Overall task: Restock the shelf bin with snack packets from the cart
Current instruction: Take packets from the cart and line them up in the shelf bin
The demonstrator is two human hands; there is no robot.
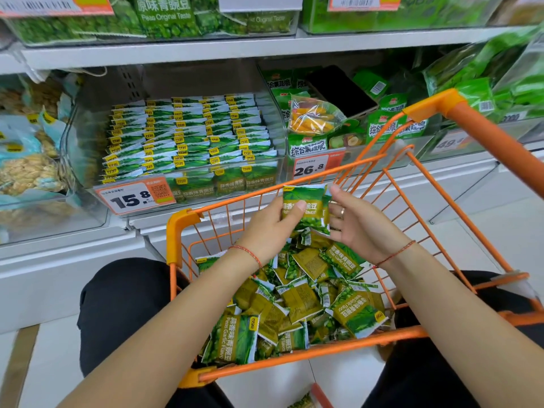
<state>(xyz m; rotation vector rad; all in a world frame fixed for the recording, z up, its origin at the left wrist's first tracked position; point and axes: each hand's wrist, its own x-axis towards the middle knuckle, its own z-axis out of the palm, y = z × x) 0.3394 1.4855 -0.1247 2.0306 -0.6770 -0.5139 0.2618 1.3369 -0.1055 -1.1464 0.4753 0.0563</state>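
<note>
Head view: packets being held above the cart.
The left hand (275, 228) is gripping a small stack of green snack packets (306, 208) over the orange cart (188, 222); the right hand (357, 223) is lying relaxed against the stack's edge, below the stocked shelf bin (73, 136).

Bin price tag (134, 197): 15.8
Neighbouring price tag (311, 169): 26.8
Cart packet (232, 340): "Peas Garlic Flavor"
Top-shelf bag (166, 16): "Peas Original Taste"
Far right tag (449, 142): 49, the rest blurred
</note>
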